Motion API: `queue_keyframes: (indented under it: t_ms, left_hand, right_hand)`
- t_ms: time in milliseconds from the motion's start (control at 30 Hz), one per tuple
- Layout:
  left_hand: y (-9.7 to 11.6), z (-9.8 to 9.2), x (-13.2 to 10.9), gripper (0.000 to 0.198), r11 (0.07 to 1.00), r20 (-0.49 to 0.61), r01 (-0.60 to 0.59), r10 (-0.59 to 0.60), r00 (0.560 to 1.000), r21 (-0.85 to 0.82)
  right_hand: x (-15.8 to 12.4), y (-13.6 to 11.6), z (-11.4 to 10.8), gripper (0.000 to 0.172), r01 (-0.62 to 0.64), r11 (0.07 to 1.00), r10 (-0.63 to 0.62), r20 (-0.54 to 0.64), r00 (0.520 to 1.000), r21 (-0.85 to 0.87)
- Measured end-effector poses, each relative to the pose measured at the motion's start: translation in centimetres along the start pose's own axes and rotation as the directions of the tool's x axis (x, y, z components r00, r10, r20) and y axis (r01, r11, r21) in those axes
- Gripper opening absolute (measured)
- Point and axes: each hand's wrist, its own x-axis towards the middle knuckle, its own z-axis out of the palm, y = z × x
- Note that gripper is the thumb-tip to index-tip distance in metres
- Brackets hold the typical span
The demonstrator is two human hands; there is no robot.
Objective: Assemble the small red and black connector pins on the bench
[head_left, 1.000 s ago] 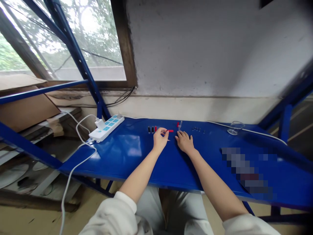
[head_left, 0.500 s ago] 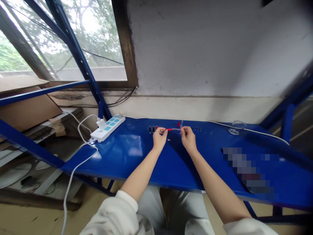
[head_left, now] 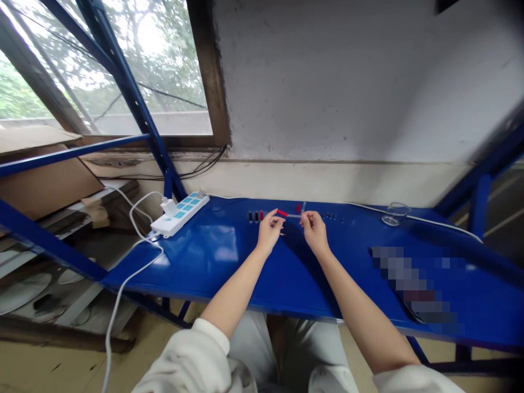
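Note:
My left hand is closed on a short red pen piece, which sits at its fingertips and tilts down to the right. A thin clear pen tube runs from the red piece to my right hand, whose thumb and fingers pinch its far end. Whether tube and red piece are joined or only touching, I cannot tell. On the table below the left fingertips lies a small pointed pen tip. Just behind the hands are another red piece and a clear piece.
Left of my hands stand two black pieces and a red one. Several tiny parts lie to the right. Farther out are a clear glass, a blurred dark flat object and a white power strip on the blue table.
The red piece, level and in line with the tube before, is now tilted at the left fingertips. My left fingers have shifted their hold. The right hand has barely moved.

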Motion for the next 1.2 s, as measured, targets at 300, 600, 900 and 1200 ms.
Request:
queue_keyframes:
  t_ms: [300,600,900,1200]
  left_hand:
    - [1.0,-0.1,-0.4,0.041,0.993,0.087,0.063,-0.054,0.995,-0.101]
    - [0.3,0.3,-0.4,0.031,0.998,0.109,0.014,-0.007,0.994,-0.057]
    - [0.2,0.3,-0.7,0.021,0.954,0.091,-0.205,0.190,0.978,0.220]
    - [1.7,0.5,-1.0,0.016,0.769,0.128,-0.418,0.410,0.903,0.483]
  right_hand:
    - [0.3,0.0,-0.2,0.024,-0.039,0.991,0.049,-0.084,0.995,0.126]
    - [0.1,-0.2,0.3,0.027,-0.081,0.982,0.078,0.025,0.997,0.171]
    - [-0.5,-0.3,0.1,0.036,-0.059,0.991,0.072,0.102,0.992,-0.117]
    - [-1.0,-0.2,0.4,0.051,0.114,0.964,-0.034,0.317,0.948,-0.239]
